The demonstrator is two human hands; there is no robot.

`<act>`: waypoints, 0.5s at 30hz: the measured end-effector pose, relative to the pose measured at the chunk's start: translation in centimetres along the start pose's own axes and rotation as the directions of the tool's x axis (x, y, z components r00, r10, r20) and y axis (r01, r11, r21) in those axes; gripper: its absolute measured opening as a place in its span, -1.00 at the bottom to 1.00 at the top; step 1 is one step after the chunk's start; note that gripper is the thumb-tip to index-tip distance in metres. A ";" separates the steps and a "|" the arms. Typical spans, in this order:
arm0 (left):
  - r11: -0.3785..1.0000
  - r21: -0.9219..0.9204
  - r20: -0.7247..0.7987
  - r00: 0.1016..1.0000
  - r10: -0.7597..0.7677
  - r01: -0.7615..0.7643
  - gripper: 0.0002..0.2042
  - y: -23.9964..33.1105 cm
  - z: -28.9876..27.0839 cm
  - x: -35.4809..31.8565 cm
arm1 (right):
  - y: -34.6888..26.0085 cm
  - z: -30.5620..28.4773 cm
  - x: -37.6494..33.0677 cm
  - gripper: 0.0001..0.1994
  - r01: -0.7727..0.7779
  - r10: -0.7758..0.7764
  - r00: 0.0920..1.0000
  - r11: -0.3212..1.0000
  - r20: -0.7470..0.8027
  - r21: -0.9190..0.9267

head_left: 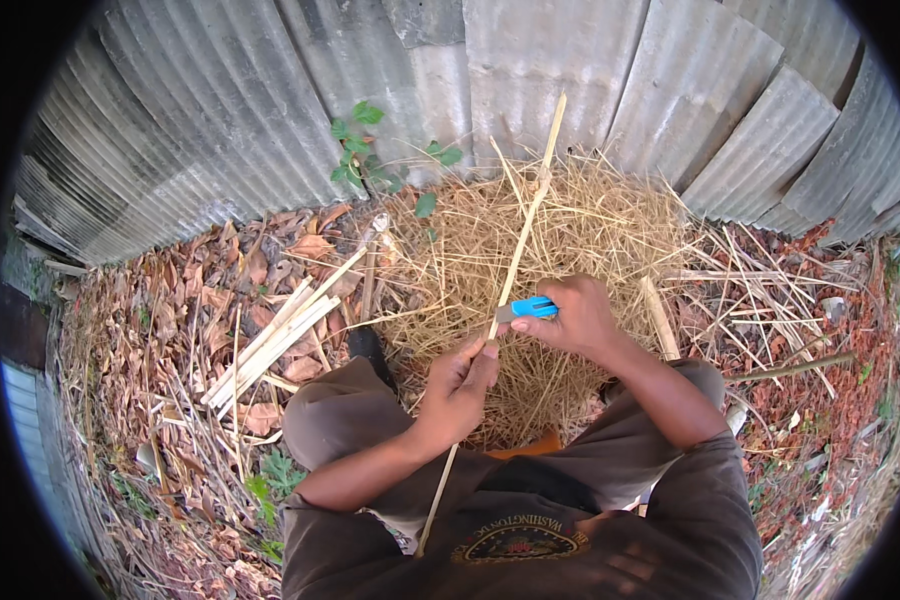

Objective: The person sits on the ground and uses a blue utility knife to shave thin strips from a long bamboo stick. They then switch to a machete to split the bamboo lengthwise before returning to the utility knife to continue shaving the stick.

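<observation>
My left hand (462,383) grips a long thin bamboo strip (526,222) that runs from my lap up past the straw toward the metal wall. My right hand (576,316) holds a knife with a blue handle (531,308), its blade laid against the strip just above my left thumb. Both hands sit close together over my knees. The lower end of the strip passes under my left forearm.
A heap of dry shavings and straw (570,235) lies in front of me. A bundle of split bamboo strips (275,338) rests on dead leaves at the left. A corrugated metal fence (270,110) closes the back. More sticks (770,270) lie at the right.
</observation>
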State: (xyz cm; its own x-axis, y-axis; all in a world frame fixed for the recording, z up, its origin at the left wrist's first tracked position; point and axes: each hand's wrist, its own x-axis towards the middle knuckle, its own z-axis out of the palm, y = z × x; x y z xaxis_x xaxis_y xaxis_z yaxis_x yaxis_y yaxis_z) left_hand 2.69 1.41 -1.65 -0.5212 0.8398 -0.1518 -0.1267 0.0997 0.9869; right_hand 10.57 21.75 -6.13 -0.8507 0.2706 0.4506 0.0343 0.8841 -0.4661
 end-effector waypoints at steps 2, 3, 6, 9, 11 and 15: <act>0.999 0.018 0.013 0.999 0.033 -0.033 -0.69 0.0 0.0 -0.2 | 0.3 0.1 0.4 -0.29 0.035 -0.038 0.998 0.996 -0.042 -0.078; 0.998 0.026 0.020 0.999 0.050 -0.050 -0.69 0.0 0.0 -0.3 | 0.5 0.1 0.6 -0.28 0.051 -0.056 0.997 0.992 -0.043 -0.116; 0.999 0.030 0.011 0.999 0.040 -0.040 -0.69 -0.5 -0.2 -0.3 | 1.5 0.6 1.2 -0.25 0.091 -0.102 0.994 0.976 -0.049 -0.199; 0.999 0.039 -0.018 1.000 -0.012 0.013 -0.70 0.1 0.0 0.0 | 2.3 1.4 1.6 -0.24 0.088 -0.105 0.992 0.971 -0.065 -0.224; 0.999 0.016 -0.033 0.999 -0.027 0.027 -0.70 0.0 0.1 0.3 | 2.8 2.1 2.0 -0.24 0.082 -0.101 0.992 0.972 -0.078 -0.219; 0.999 -0.029 -0.039 0.999 -0.037 0.035 -0.70 -0.8 -0.2 0.3 | 3.8 2.6 2.8 -0.24 0.053 -0.075 0.993 0.973 -0.091 -0.227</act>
State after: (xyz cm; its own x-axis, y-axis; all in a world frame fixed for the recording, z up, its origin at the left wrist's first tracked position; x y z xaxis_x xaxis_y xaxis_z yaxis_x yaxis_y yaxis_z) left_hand 2.51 1.47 -2.47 -0.5487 0.8142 -0.1897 -0.1697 0.1138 0.9789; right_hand 6.90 24.83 -8.61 -0.7998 0.2367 0.5516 0.1071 0.9605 -0.2569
